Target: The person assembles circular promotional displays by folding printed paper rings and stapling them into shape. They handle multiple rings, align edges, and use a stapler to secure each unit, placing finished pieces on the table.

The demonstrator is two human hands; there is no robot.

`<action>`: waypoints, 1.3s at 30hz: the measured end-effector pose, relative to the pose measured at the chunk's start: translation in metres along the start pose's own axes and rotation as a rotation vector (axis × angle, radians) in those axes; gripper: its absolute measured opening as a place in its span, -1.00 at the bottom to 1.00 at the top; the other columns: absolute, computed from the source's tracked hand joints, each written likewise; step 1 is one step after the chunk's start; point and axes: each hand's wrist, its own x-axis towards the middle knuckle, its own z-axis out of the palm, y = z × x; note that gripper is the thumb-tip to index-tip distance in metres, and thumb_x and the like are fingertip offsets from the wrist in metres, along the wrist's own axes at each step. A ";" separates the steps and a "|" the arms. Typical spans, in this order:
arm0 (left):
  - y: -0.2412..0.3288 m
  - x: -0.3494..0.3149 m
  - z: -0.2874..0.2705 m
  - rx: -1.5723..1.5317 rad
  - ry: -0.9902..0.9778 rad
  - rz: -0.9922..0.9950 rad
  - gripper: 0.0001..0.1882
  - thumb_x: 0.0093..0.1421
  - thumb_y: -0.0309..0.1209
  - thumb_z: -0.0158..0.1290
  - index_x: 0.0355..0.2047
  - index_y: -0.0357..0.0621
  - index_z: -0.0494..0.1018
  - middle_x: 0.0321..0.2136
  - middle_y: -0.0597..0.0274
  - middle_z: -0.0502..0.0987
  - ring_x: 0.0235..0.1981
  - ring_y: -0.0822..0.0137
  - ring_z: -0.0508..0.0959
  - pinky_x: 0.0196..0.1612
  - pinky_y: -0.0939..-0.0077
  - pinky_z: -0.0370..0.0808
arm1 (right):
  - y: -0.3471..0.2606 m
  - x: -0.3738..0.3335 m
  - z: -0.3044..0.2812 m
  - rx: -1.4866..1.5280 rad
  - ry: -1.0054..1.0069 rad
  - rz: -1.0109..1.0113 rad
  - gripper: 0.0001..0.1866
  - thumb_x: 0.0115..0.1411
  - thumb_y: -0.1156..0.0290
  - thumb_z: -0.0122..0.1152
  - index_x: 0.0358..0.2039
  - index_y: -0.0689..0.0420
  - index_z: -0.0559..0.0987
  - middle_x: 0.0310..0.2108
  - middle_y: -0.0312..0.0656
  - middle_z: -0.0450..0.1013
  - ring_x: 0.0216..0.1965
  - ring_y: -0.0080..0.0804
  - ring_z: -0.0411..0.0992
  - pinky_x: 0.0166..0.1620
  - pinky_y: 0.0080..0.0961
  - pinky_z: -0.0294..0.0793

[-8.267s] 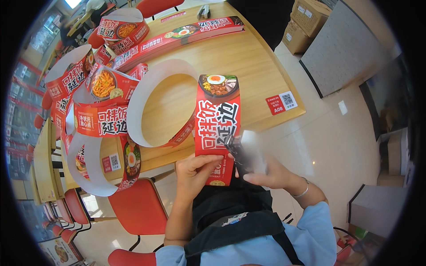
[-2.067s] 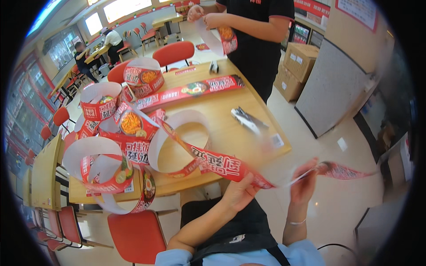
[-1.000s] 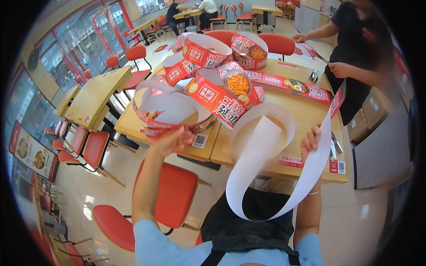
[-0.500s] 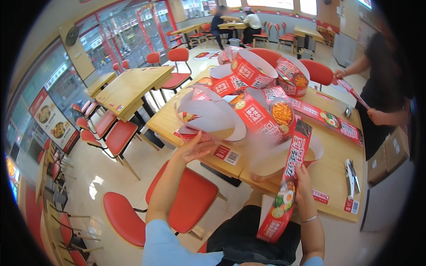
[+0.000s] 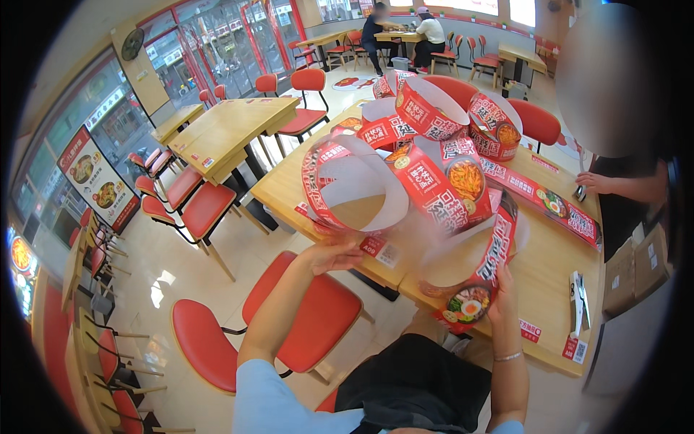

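My right hand (image 5: 504, 295) grips a red printed cardboard strip (image 5: 468, 305) with food pictures, tilted over the table's front edge. Behind the strip stands a pale cardboard loop (image 5: 452, 259), partly hidden and blurred. My left hand (image 5: 334, 256), fingers stretched out, is at the table edge just below a large red-and-white cardboard ring (image 5: 316, 189); I see nothing held in it. More printed rings (image 5: 426, 184) are heaped at the table's middle. Farther right lies a long flat strip (image 5: 546, 200).
A silver plier-shaped tool (image 5: 577, 302) lies on the wooden table (image 5: 538, 289) at right. Across the table a person's hand (image 5: 601, 182) holds a small dark metal object. Cardboard boxes (image 5: 636, 269) stand beyond the right edge. A red chair (image 5: 303, 318) is by my left arm.
The strip in my right hand has swung up and away from my lap. The person opposite no longer holds a red strip and now grasps a small dark object.
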 end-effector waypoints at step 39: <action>-0.150 -0.110 0.136 -0.723 -0.294 0.190 -0.85 0.20 -0.44 0.03 -0.51 -0.17 0.38 -0.65 0.32 0.37 -0.66 0.53 0.36 -0.51 0.56 0.31 | -0.145 -0.244 -0.071 -1.311 0.009 0.359 -0.69 0.23 0.22 0.12 -0.27 0.25 0.55 -0.59 -0.20 0.51 -0.72 -0.53 0.43 -0.60 -0.59 0.40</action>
